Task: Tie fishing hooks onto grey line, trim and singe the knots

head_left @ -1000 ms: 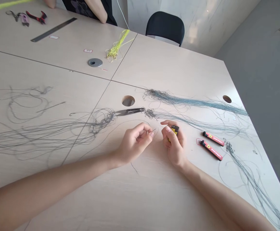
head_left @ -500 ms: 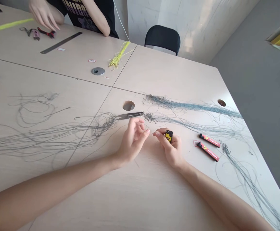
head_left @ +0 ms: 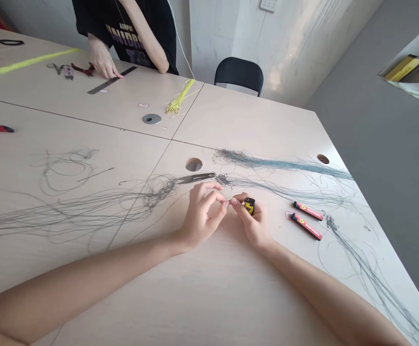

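Observation:
Wrapped in the curled fingers of my right hand (head_left: 257,225) is a yellow and black lighter (head_left: 249,205). The thumb and forefinger of that hand also pinch a tiny fish hook (head_left: 228,202), mostly hidden by fingertips. My left hand (head_left: 203,216) meets it there, thumb and forefinger closed on the hook, its other fingers loosely bent. Just beyond my left hand lie dark thread snips (head_left: 195,178), beside a small heap of hooks (head_left: 222,179) tied to thin fishing lines.
Bundles of hooked line lie to the left (head_left: 97,211), behind (head_left: 289,165) and to the right (head_left: 357,259). Two red lighters (head_left: 306,226) rest right of my hand. A table hole (head_left: 194,164) is behind the snips. Across the table, a person's hand (head_left: 103,60) touches a steel ruler (head_left: 101,86).
My left thumb and forefinger have closed together at the hook beside my right fingertips. The other person's hand has come down onto the ruler. The view has tilted slightly upward.

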Motion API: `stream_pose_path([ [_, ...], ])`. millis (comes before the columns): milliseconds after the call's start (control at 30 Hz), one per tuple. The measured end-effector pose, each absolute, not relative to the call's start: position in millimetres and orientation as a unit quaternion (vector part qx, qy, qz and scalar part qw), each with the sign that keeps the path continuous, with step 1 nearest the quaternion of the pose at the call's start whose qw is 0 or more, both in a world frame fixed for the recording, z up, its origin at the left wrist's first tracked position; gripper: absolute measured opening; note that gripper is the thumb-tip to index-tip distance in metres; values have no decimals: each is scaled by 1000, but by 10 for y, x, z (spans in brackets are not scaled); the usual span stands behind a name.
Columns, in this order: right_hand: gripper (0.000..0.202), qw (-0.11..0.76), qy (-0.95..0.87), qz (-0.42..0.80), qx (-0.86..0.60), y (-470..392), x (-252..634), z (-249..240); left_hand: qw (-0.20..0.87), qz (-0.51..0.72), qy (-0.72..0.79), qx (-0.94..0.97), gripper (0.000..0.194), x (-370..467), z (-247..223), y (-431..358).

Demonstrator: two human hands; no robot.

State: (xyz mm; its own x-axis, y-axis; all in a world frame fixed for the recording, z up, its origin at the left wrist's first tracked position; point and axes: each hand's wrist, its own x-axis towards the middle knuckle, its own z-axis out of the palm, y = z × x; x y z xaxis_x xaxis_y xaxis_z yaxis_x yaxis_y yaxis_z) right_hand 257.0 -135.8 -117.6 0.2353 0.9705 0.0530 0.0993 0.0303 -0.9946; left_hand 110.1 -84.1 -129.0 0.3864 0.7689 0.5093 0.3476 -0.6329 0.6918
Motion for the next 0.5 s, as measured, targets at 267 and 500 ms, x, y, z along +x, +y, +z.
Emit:
stream_pose_path([
  [267,21,574,-313,517,-552,-1126,2876,-815,294,454,382,750,16,1107,-1306,-793],
  [500,33,616,-271,423,-607,-1297,3903,293,368,437,417,707,17,1101,-1287,-747],
])
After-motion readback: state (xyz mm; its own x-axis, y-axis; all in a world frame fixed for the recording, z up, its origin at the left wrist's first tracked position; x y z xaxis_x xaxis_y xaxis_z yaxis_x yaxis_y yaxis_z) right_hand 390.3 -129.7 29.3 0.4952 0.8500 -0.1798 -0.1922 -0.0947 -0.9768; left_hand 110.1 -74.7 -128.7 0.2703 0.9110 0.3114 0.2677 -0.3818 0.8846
